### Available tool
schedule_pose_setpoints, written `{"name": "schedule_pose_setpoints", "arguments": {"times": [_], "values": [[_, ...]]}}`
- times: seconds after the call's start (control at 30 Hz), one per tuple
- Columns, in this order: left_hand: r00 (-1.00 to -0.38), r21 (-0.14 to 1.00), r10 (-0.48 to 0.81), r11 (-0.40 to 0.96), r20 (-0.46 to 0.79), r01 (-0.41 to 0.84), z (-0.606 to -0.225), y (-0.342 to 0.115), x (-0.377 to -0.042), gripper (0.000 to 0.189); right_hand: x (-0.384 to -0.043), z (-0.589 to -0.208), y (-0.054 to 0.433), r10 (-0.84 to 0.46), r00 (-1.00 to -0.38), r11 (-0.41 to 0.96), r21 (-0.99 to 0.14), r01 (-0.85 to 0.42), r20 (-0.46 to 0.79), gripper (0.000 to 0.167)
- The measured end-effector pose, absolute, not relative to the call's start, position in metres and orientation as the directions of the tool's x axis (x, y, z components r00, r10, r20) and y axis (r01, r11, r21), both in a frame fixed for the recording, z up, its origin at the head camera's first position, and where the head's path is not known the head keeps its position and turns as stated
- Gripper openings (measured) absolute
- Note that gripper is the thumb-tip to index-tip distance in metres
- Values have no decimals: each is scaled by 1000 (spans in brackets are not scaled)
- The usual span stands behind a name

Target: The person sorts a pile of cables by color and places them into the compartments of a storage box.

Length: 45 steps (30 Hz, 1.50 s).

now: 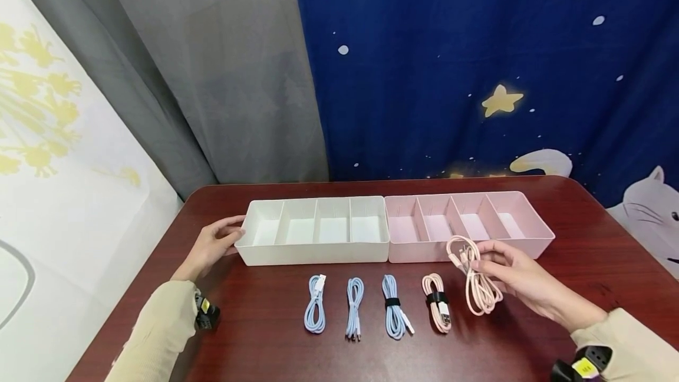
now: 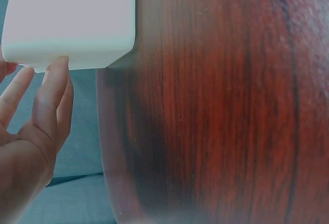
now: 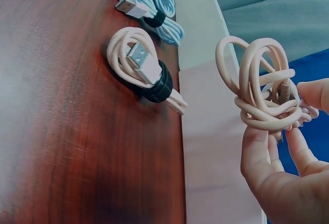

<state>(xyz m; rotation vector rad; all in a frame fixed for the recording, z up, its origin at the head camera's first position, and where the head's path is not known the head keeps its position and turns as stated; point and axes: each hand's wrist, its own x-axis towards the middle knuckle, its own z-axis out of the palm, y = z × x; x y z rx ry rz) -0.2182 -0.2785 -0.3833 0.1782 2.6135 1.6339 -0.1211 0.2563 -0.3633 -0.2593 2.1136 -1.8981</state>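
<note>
My right hand (image 1: 522, 279) pinches a coiled pink charging cable (image 1: 483, 292) between thumb and fingers, held up before the front wall of the pink divided box (image 1: 416, 252). In the right wrist view its loops (image 3: 252, 80) stand out past the fingertips. At the far left, my left hand (image 1: 209, 247) touches the end of the white divided box (image 1: 318, 254) with extended fingers. The left wrist view has those fingers (image 2: 49, 100) against the box's end wall. Just left of the held cable lies another pink cable (image 1: 436, 305), bound with a black strap.
Three coiled blue cables lie in a row left of the strapped pink one: a left one (image 1: 315, 308), a middle one (image 1: 354, 305) and a black-strapped one (image 1: 394, 310). Both boxes stand end to end on the dark red table (image 1: 276, 352). Curtains (image 1: 254, 75) hang behind.
</note>
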Motion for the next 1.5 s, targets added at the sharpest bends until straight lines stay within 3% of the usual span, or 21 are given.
{"name": "schedule_pose_setpoints", "arguments": {"times": [0.8, 1.5], "values": [[-991, 900, 129, 429, 20, 74, -383, -278, -219, 47, -139, -337, 245, -287, -957, 87, -993, -77, 49, 18], [-993, 903, 119, 426, 6, 56, -383, -278, -219, 47, -158, -325, 243, -252, -965, 145, -989, 34, -70, 20]]}}
